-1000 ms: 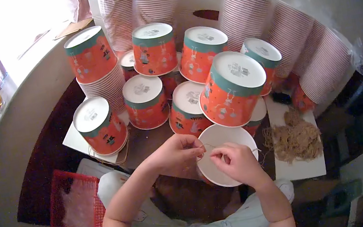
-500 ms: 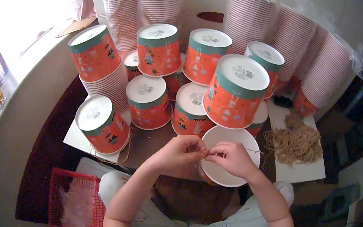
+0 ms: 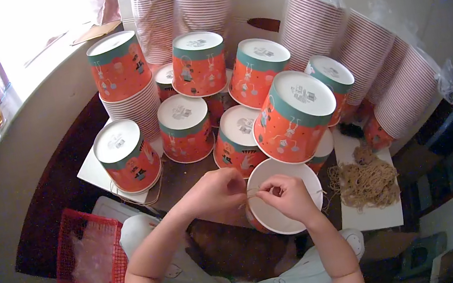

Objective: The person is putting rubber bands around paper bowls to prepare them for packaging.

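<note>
My left hand is closed in a pinch on a thin piece of twine at the left rim of an upright paper bucket. Across from it, my right hand pinches the same twine between thumb and fingertips, over the bucket's mouth. White inside, this bucket shows a little of its orange outer wall. Another short twine end shows by its right rim. Just behind stands an upside-down orange and green paper bucket. A tangled heap of tan twine lies to the right.
Several upside-down orange buckets crowd the table. Tall plastic-wrapped stacks of buckets stand at the back and right. A red basket holding clear plastic is at lower left, and a white board lies under the twine heap.
My hands have drawn slightly apart, the left moving a little to the left, and a stretch of twine now shows between them. The buckets stand as before.
</note>
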Tool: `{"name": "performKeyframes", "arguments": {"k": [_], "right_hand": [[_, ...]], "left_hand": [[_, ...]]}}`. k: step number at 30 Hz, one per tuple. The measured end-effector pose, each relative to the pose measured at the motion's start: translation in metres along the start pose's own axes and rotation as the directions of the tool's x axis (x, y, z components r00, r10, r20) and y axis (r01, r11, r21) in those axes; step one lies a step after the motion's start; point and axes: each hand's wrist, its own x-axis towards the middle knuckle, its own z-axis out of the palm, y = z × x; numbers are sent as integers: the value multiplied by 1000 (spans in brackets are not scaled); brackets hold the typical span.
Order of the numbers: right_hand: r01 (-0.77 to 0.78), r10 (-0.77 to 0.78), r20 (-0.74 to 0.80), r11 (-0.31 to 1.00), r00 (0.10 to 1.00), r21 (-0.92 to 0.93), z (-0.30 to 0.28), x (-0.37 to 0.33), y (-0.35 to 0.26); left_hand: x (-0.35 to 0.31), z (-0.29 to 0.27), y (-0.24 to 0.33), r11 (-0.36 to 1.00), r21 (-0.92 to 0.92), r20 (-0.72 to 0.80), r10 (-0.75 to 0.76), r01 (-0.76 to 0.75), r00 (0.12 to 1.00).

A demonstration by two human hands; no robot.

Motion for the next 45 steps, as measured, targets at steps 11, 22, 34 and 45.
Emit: {"name": "performKeyframes", "arguments": {"k": [11, 22, 34, 45], "right_hand": [[-21, 21, 5, 1000, 1000, -6, 0, 1, -1], [-30, 30, 9, 999, 1000, -20, 1, 1, -1], [-3, 3, -8, 1000, 1000, -15, 0, 1, -1], [-7, 9, 21, 997, 1000, -72, -3, 1, -3]], "left_hand": [[0, 9, -1, 953, 304, -38, -4, 15, 999], [2, 16, 4, 999, -17, -162, 28, -31, 986], [6, 23, -10, 910, -413, 6, -43, 42, 999], [7, 18, -11, 598, -784, 129, -103, 165, 986]]}}
